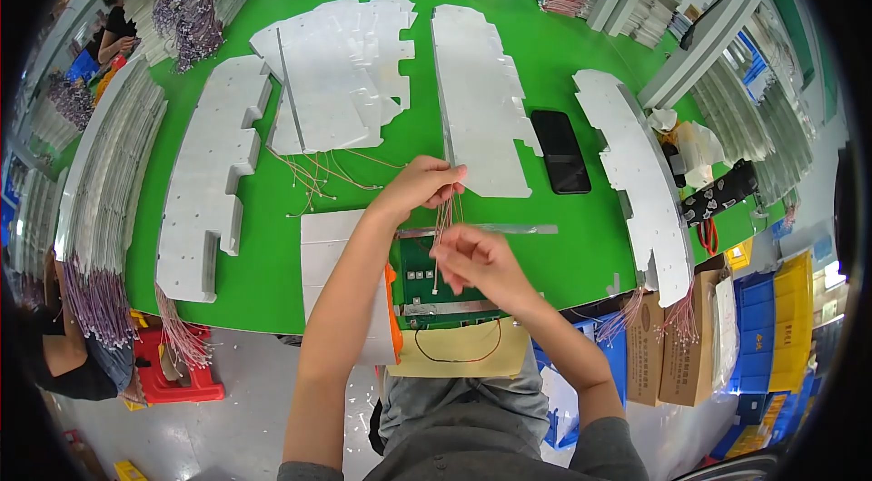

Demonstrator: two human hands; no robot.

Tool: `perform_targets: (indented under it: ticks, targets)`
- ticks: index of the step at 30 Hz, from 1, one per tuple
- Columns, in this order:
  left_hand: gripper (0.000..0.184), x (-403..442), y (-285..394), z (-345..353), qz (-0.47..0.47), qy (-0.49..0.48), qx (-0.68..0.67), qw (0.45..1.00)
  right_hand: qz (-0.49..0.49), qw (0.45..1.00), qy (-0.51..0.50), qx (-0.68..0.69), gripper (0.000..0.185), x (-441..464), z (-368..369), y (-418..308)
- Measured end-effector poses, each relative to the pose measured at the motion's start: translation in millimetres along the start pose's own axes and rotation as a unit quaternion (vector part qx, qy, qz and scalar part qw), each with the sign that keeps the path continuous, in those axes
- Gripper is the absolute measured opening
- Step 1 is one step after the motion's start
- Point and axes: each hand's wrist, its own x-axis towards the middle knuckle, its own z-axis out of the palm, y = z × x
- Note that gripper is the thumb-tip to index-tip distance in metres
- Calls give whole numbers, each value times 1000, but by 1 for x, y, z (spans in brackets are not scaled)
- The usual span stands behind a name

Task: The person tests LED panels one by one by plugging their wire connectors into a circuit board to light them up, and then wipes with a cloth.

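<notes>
Pinched near the middle of the green table (354, 190), my left hand (423, 184) holds the upper part of a bundle of thin reddish wires (446, 213) at the lower end of a white panel (481, 99). My right hand (474, 258) is closed around the lower part of the same wires, whose small white connectors hang beside it. Below my right hand lies a green circuit board (418, 277) with an orange edge and metal strips across it. More loose wires (313, 177) stick out from a fanned stack of white panels (336, 72) at the left.
A black phone (560, 152) lies right of the panel. Single white panels stand at left (211, 172) and right (636, 172). Stacked panels (109, 181) with purple wires line the left edge. Red scissors (708, 236) lie at right. People are partly visible at far left.
</notes>
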Motion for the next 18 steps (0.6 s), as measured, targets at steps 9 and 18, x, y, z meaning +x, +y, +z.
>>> perform_targets:
  ticks: [9, 18]
  targets:
    - [33, -1, 2, 0, -2, 26, 75, 997, 58, 998, -3, 12, 1, -26, -16, 11]
    - [40, 1, -2, 2, 34, 39, 120, 991, -101, 926, 146, -332, 4, -10, -65, 42]
